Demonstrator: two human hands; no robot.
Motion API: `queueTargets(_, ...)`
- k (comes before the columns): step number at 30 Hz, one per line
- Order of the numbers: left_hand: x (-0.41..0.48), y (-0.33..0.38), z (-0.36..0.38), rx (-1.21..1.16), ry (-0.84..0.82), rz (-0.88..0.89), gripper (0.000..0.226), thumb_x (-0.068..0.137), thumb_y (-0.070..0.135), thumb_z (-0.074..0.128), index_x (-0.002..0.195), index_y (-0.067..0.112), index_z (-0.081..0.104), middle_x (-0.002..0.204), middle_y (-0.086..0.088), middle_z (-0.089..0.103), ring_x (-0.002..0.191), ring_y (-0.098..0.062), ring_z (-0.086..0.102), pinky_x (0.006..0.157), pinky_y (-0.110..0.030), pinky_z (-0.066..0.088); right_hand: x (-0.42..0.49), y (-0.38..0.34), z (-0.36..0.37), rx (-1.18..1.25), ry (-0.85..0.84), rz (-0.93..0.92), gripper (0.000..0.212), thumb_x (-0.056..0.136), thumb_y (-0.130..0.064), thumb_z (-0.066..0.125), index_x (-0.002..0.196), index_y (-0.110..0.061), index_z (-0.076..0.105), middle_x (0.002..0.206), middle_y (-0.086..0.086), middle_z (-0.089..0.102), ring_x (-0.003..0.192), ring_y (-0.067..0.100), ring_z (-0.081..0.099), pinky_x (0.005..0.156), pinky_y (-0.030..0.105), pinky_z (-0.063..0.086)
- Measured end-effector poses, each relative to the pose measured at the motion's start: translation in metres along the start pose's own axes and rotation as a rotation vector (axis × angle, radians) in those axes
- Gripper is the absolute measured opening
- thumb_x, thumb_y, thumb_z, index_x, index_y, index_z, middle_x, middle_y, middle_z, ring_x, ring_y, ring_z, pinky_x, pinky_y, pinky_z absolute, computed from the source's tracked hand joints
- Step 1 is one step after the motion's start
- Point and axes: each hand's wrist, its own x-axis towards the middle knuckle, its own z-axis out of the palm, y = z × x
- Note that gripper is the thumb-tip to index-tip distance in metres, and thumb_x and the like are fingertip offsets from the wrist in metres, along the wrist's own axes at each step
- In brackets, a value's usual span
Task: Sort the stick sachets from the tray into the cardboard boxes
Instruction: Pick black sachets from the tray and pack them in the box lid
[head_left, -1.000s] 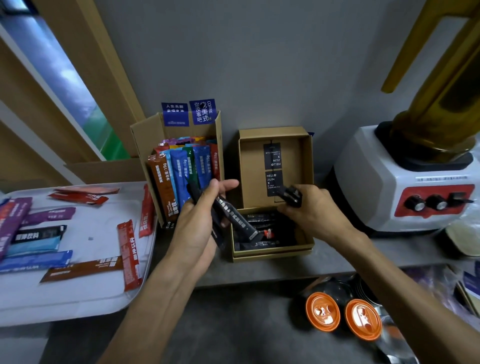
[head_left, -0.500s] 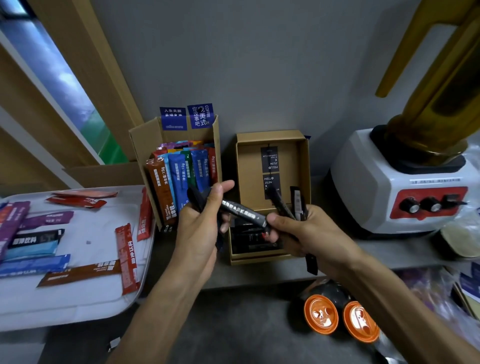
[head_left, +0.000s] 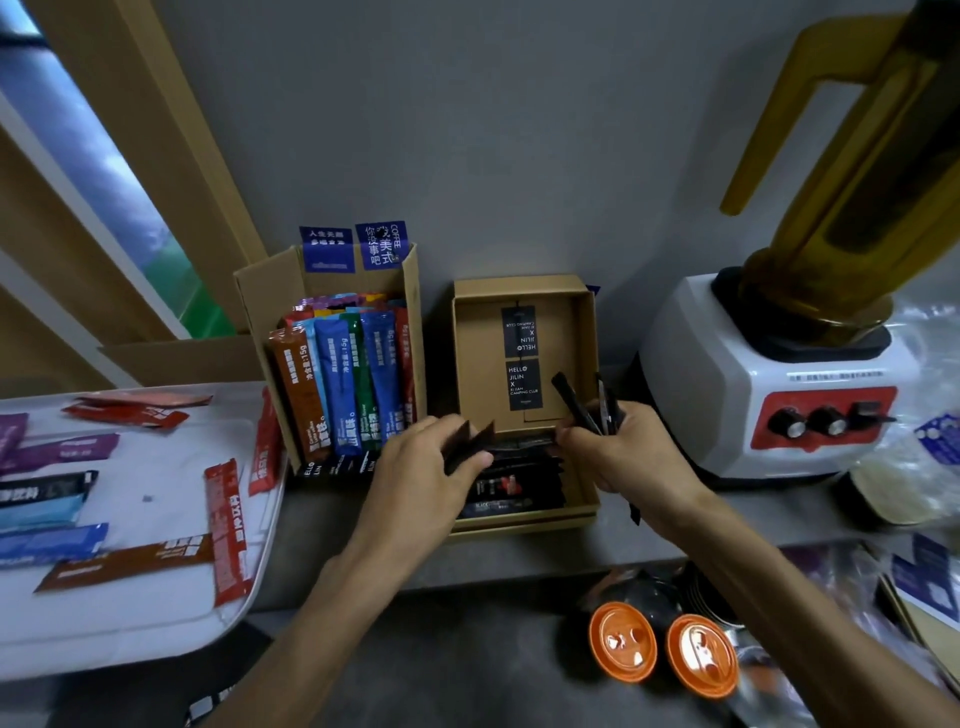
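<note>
It looked like a drinks corner of a kitchen or café. A blender (head_left: 769, 415) with an amber jug (head_left: 857, 197) stood on a grey counter (head_left: 519, 556) against a grey wall (head_left: 519, 130). 2 orange lids (head_left: 622, 642) lay below, and a box (head_left: 410, 296) tagged COFFEE held stick sachets (head_left: 337, 374).

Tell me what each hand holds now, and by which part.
Left hand pinches two dark sachets by their lower parts, tops showing above the fingers. Right hand grips a bundle of black stick sachets around the middle, tops sticking up.

Tray (head_left: 130, 639) left of two boxes (head_left: 524, 395); blender (head_left: 769, 410) right.
</note>
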Motion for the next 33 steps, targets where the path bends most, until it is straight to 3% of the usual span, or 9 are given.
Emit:
queueTargets(3,0.001,-0.004,0.009,0.295,-0.030,0.095,0.033,0.087,0.015,0.071,0.117,0.025,0.062,0.112,0.013,0.052,0.098,-0.006,0.057,0.083,-0.025,0.054,0.008,0.003,0.006,-0.180,0.069,-0.020,0.012,0.088,-0.015,0.072,0.097,-0.020,0.066,0.091,-0.004,0.070,0.082,0.004,0.068,0.069,0.018,0.049)
queueTargets(8,-0.001,-0.009,0.008,0.360,-0.027,0.115,0.035,0.089,0.014,0.066,0.123,0.022,0.064,0.120,0.013,0.052,0.105,-0.009,0.057,0.086,-0.028,0.053,0.016,0.009,0.011,-0.326,0.083,0.001,0.017,0.090,-0.019,0.072,0.101,-0.024,0.061,0.096,-0.005,0.068,0.090,0.007,0.067,0.063,0.014,0.048)
queueTargets(17,-0.001,-0.007,0.008,0.488,-0.143,0.125,0.047,0.092,0.018,0.063,0.138,0.025,0.055,0.132,0.009,0.046,0.109,-0.014,0.060,0.089,-0.031,0.054,0.024,0.001,0.020,-0.537,-0.026,0.024,0.035,0.089,-0.020,0.072,0.120,-0.017,0.058,0.112,0.002,0.065,0.103,0.017,0.066,0.088,0.038,0.059)
queueTargets(19,-0.004,-0.002,0.002,0.491,-0.059,0.142,0.045,0.089,0.016,0.066,0.133,0.021,0.058,0.126,0.006,0.046,0.099,-0.015,0.061,0.080,-0.030,0.057,0.017,-0.002,0.020,-0.466,-0.003,-0.014,0.026,0.091,-0.022,0.069,0.116,-0.019,0.060,0.106,-0.001,0.067,0.097,0.013,0.068,0.082,0.032,0.059)
queueTargets(21,-0.004,0.004,-0.005,0.498,0.016,0.172,0.040,0.085,0.014,0.070,0.124,0.016,0.063,0.118,0.001,0.049,0.093,-0.017,0.060,0.072,-0.030,0.057,0.004,-0.010,0.018,-0.182,0.003,-0.007,0.018,0.094,-0.029,0.065,0.106,-0.016,0.064,0.090,-0.001,0.071,0.080,0.003,0.069,0.067,0.023,0.054)
queueTargets(24,-0.003,0.011,-0.011,0.529,0.070,0.227,0.033,0.080,0.014,0.076,0.111,0.012,0.067,0.109,-0.004,0.051,0.093,-0.018,0.060,0.070,-0.034,0.059,-0.018,-0.025,0.019,0.094,-0.186,0.038,0.029,0.095,-0.033,0.062,0.099,-0.004,0.066,0.061,-0.009,0.066,0.051,-0.003,0.059,0.051,0.013,0.043)
queueTargets(26,-0.003,0.013,-0.012,0.551,0.066,0.248,0.034,0.078,0.014,0.079,0.110,0.010,0.067,0.109,-0.005,0.052,0.095,-0.019,0.060,0.073,-0.033,0.060,-0.024,-0.029,0.023,0.100,-0.274,0.019,0.020,0.094,-0.025,0.064,0.094,-0.005,0.066,0.054,-0.011,0.062,0.047,-0.003,0.056,0.047,0.012,0.042)
queueTargets(30,-0.005,0.006,-0.020,0.481,0.033,0.235,0.036,0.084,0.019,0.072,0.119,0.015,0.063,0.114,0.000,0.051,0.101,-0.014,0.058,0.081,-0.028,0.055,-0.021,-0.029,0.018,0.190,-0.161,-0.007,0.013,0.095,-0.018,0.064,0.088,-0.006,0.064,0.053,-0.006,0.056,0.046,0.005,0.049,0.046,0.017,0.038)
queueTargets(33,-0.007,-0.002,-0.036,0.136,0.031,0.052,0.013,0.095,0.021,0.059,0.107,0.025,0.063,0.101,0.012,0.057,0.092,0.002,0.057,0.078,-0.015,0.051,-0.021,-0.023,0.001,0.266,-0.104,-0.007,0.019,0.095,-0.018,0.062,0.088,-0.001,0.065,0.054,-0.003,0.053,0.045,0.009,0.042,0.046,0.021,0.033)
